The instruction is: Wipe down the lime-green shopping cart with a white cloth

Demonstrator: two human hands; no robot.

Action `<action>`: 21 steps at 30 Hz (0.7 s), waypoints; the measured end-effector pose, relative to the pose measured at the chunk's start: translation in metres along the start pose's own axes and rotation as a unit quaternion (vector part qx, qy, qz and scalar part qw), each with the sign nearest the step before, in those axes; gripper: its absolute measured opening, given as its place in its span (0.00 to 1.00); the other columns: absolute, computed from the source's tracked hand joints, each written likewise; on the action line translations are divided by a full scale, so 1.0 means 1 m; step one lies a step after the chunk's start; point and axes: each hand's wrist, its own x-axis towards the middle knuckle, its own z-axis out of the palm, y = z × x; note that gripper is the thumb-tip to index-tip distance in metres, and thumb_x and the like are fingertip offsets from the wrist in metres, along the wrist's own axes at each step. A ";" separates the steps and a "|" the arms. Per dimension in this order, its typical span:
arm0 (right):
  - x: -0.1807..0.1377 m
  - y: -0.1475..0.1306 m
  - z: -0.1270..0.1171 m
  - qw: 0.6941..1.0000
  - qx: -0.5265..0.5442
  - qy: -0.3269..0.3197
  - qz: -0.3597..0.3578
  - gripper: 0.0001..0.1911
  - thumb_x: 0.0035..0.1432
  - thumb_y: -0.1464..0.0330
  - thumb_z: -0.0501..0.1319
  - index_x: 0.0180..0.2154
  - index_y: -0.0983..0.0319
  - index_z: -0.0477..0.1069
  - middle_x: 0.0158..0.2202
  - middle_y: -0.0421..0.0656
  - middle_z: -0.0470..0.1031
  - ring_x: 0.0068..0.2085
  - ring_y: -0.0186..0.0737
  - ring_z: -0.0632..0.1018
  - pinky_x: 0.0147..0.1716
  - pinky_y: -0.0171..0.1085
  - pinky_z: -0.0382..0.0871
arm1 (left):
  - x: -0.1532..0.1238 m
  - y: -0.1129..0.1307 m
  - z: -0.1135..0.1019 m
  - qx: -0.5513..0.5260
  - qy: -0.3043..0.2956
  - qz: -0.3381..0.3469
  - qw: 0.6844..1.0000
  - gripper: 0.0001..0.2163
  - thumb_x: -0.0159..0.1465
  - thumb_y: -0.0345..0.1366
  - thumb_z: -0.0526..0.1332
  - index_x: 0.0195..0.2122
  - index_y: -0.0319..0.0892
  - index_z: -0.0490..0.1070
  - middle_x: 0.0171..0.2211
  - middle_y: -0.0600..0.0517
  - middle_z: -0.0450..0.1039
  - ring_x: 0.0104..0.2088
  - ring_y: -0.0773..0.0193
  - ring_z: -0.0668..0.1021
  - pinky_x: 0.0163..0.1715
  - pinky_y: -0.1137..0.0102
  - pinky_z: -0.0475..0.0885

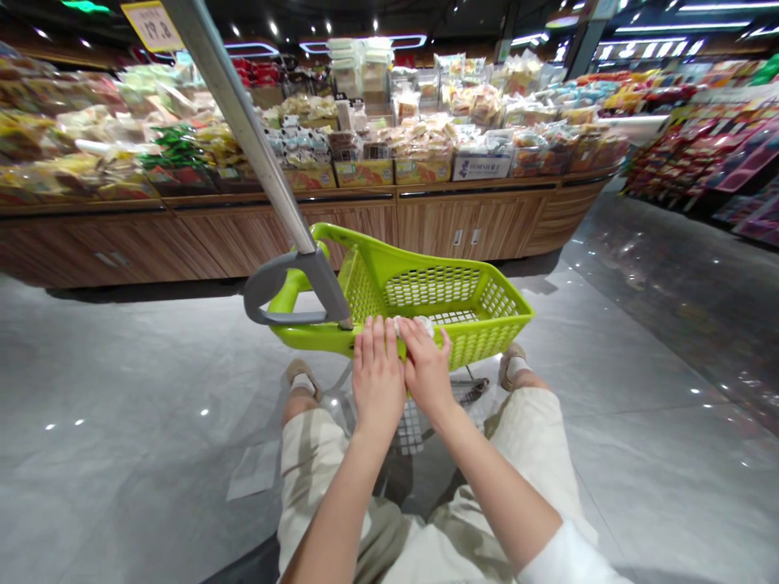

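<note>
A bright green shopping cart basket (487,330) with perforated walls stands sideways in front of me. My left hand (377,377) lies over its near rim, fingers stretched out and side by side. Touching it, my right hand (428,365) presses on the same rim with bent fingers over a small white crumpled wad (428,326), perhaps a tissue or wipe. Most of the wad is hidden under the fingers. Left of the hands, a metal pole (261,154) with a grey loop handle (264,294) rises slanted from the cart.
Behind the cart runs a wooden display counter (359,223) piled with packaged food. A yellow-edged price sign (152,26) hangs at upper left. My knees and feet straddle the cart's lower frame. Shiny grey tile floor (152,381) surrounds it; more shelves (682,146) stand at right.
</note>
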 end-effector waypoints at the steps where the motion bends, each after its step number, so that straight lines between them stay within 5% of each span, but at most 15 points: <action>1: 0.001 -0.007 0.001 1.000 0.004 -0.005 -0.011 0.34 0.57 0.78 0.48 0.64 0.54 0.61 0.63 0.44 0.68 0.66 0.42 0.64 0.66 0.53 0.42 | 0.000 0.000 0.000 0.002 -0.001 0.000 1.000 0.28 0.65 0.30 0.53 0.67 0.32 0.55 0.68 0.37 0.57 0.70 0.48 0.56 0.67 0.50 0.55; 4: -0.001 0.001 -0.001 0.999 -0.017 -0.007 -0.032 0.35 0.57 0.79 0.48 0.65 0.53 0.59 0.63 0.42 0.68 0.65 0.41 0.65 0.66 0.53 0.39 | 0.000 -0.002 -0.002 0.006 -0.001 0.006 1.000 0.29 0.64 0.30 0.54 0.67 0.32 0.55 0.68 0.37 0.56 0.70 0.48 0.55 0.68 0.50 0.55; 7: -0.006 0.040 -0.008 0.999 -0.049 0.003 -0.023 0.36 0.57 0.79 0.49 0.65 0.52 0.59 0.63 0.43 0.69 0.65 0.41 0.66 0.66 0.54 0.39 | -0.001 -0.003 -0.003 0.006 -0.004 0.011 1.000 0.30 0.64 0.30 0.54 0.68 0.31 0.53 0.68 0.38 0.56 0.70 0.48 0.55 0.68 0.51 0.54; 14: -0.015 0.122 -0.022 0.987 -0.079 0.099 0.102 0.31 0.58 0.78 0.48 0.60 0.54 0.68 0.61 0.45 0.71 0.63 0.45 0.68 0.65 0.59 0.41 | -0.002 -0.002 -0.002 0.002 -0.003 0.009 1.000 0.30 0.64 0.30 0.54 0.68 0.31 0.52 0.69 0.38 0.55 0.70 0.48 0.55 0.69 0.52 0.53; 17: -0.011 0.102 -0.014 0.981 -0.055 0.125 0.135 0.30 0.57 0.78 0.47 0.58 0.57 0.70 0.59 0.46 0.73 0.63 0.47 0.67 0.64 0.59 0.42 | -0.002 -0.002 -0.001 0.006 -0.005 0.011 1.000 0.30 0.64 0.30 0.54 0.68 0.31 0.52 0.68 0.38 0.56 0.70 0.48 0.55 0.69 0.51 0.53; 21: -0.003 0.032 0.001 0.997 -0.008 0.060 0.055 0.32 0.56 0.80 0.47 0.59 0.55 0.68 0.59 0.43 0.73 0.63 0.43 0.68 0.64 0.55 0.43 | -0.001 -0.003 0.000 0.006 -0.003 0.016 1.000 0.30 0.64 0.30 0.54 0.68 0.31 0.53 0.68 0.37 0.56 0.70 0.48 0.56 0.68 0.50 0.55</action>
